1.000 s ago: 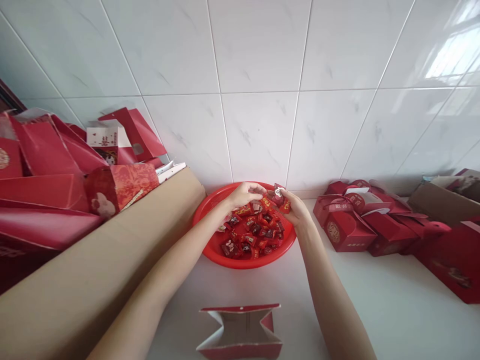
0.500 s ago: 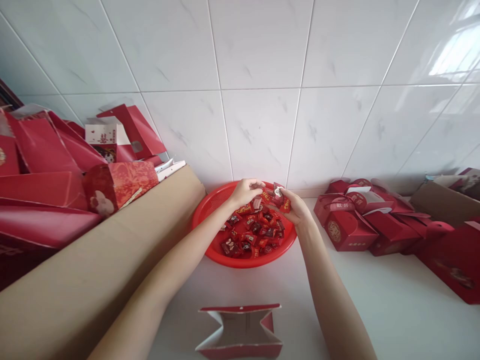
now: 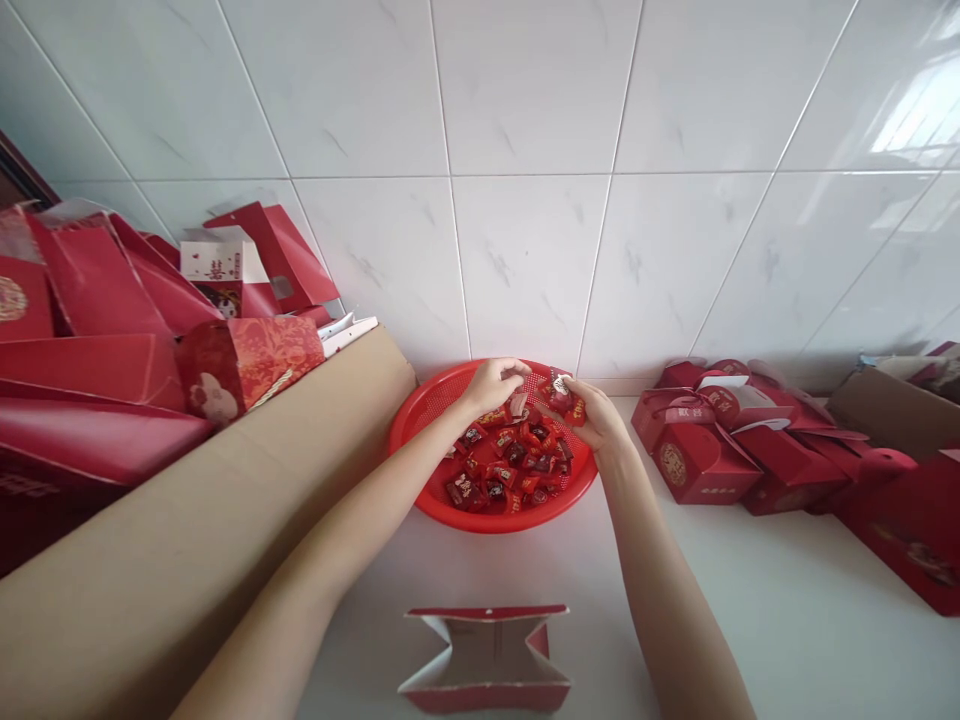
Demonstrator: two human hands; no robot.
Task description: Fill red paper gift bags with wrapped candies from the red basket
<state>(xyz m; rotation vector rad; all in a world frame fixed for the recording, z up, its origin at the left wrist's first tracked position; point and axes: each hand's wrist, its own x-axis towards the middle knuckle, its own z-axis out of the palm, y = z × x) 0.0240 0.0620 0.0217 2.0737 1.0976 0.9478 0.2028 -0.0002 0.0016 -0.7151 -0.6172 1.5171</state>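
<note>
A round red plastic basket (image 3: 491,523) stands against the tiled wall with several wrapped candies (image 3: 515,455) heaped in it. Over its back right rim, my right hand (image 3: 598,412) is closed on wrapped candies (image 3: 557,390), dark red and bright red. My left hand (image 3: 495,386) hovers over the back of the basket with thumb and fingers curled together; what they hold, if anything, I cannot make out. Nearest to me, an open red paper box (image 3: 487,697) stands upright with its white inside facing up and its sides folded inward.
On the left, a long cardboard box (image 3: 300,440) holds several red gift boxes (image 3: 112,290). Closed red gift boxes (image 3: 705,462) cluster on the white tabletop (image 3: 757,590) at the right. Another cardboard box (image 3: 870,405) lies behind them at the far right.
The whole view has shifted slightly to the right in the picture. My right hand has turned its candies a little; my left hand has hardly moved.
</note>
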